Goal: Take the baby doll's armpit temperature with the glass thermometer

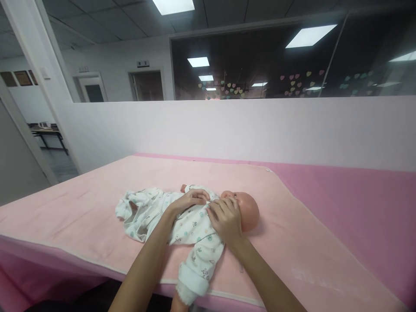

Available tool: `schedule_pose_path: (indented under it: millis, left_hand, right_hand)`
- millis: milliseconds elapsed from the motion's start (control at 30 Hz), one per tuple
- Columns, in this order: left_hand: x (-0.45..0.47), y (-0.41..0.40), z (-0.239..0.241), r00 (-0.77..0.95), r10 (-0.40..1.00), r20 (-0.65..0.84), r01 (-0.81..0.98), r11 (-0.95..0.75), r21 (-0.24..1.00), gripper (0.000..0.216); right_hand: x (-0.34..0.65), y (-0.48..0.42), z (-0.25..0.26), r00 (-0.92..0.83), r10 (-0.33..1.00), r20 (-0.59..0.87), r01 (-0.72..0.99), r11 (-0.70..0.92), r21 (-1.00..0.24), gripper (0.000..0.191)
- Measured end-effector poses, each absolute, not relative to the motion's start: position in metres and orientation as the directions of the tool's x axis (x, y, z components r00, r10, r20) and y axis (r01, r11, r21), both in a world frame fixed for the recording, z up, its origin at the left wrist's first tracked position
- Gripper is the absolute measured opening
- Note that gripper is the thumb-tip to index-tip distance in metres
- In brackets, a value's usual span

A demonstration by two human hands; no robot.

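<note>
A baby doll (248, 210) lies on its back on a light pink blanket (81, 216), head to the right. It wears a white printed romper (152, 212). My left hand (190, 200) rests on the doll's chest with fingers curled, pinching the romper fabric near the collar. My right hand (227, 221) lies beside the doll's neck, fingers bent onto the same collar edge. One sleeve (198, 268) hangs over the table's front edge.
The blanket covers a table with a darker pink cloth (357, 203) showing at the right. A low white partition wall (227, 130) runs behind the table. A doorway and a desk (48, 134) are at the far left.
</note>
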State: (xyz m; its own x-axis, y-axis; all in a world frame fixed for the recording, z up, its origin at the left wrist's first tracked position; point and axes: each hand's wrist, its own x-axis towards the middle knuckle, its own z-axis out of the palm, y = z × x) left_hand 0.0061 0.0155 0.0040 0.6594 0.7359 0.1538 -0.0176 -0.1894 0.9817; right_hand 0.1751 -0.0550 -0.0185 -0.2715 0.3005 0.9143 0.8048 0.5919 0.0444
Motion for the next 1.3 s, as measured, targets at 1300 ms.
schedule_pose_path:
  millis: [1300]
  left_hand:
    - [-0.021, -0.045, -0.030, 0.302, 0.660, 0.688, 0.497, -0.724, 0.478, 0.015]
  right_hand:
    - [0.131, -0.045, -0.036, -0.228, 0.511, 0.829, 0.713, 0.667, -0.216, 0.020]
